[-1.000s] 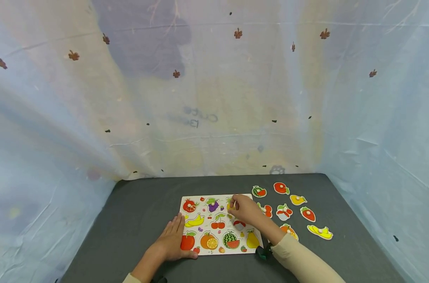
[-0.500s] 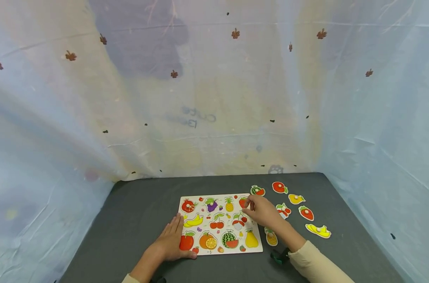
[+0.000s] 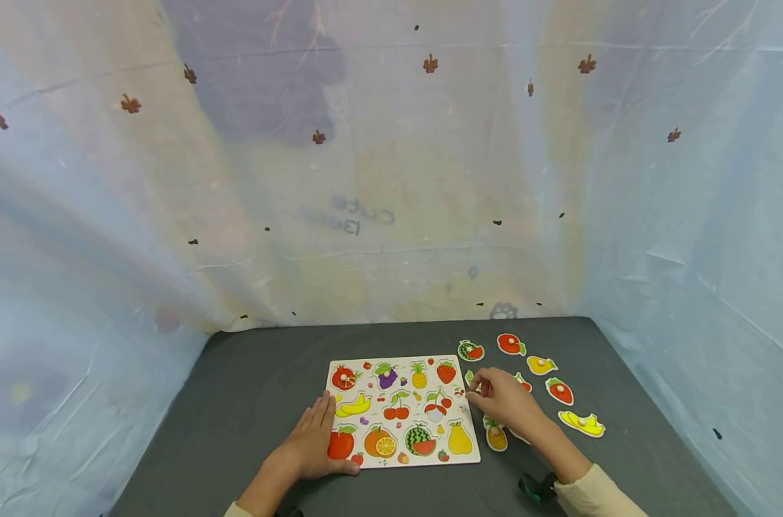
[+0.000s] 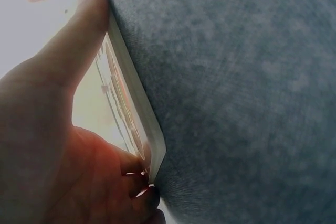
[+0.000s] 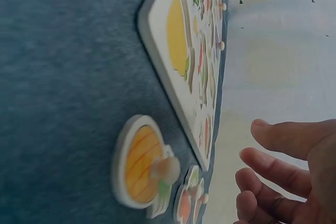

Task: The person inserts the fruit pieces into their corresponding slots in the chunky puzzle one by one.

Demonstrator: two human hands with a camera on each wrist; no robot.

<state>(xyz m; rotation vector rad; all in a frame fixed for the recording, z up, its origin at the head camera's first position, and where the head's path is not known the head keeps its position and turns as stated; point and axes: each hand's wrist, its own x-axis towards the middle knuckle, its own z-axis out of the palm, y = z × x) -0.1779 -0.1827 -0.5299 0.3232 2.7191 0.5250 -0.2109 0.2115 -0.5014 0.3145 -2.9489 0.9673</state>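
A white fruit puzzle board (image 3: 369,466) lies on the dark cloth. My left hand (image 3: 308,439) rests flat on its left edge, fingers straight, thumb along the near corner. In the left wrist view that thumb (image 4: 79,38) lies along the board's edge. Knobbed pomegranate (image 3: 344,378) and grape (image 3: 386,375) pieces sit in the board's top row. My right hand (image 3: 504,396) hovers just right of the board, over loose pieces, partly covering a cherry piece. The right wrist view shows its fingers (image 5: 281,171) apart, holding nothing, above the pineapple piece (image 5: 142,163).
Loose knobbed pieces lie right of the board: watermelon (image 3: 471,350), a red fruit (image 3: 510,344), pear (image 3: 542,365), strawberry (image 3: 560,391) and bananas (image 3: 581,423). Another piece is mostly hidden beneath the right forearm. A pale printed sheet (image 3: 391,179) hangs behind and beside the table.
My right hand has moved right, from over the board's upper right part to the loose pieces beside it. The left hand stays in place on the board.
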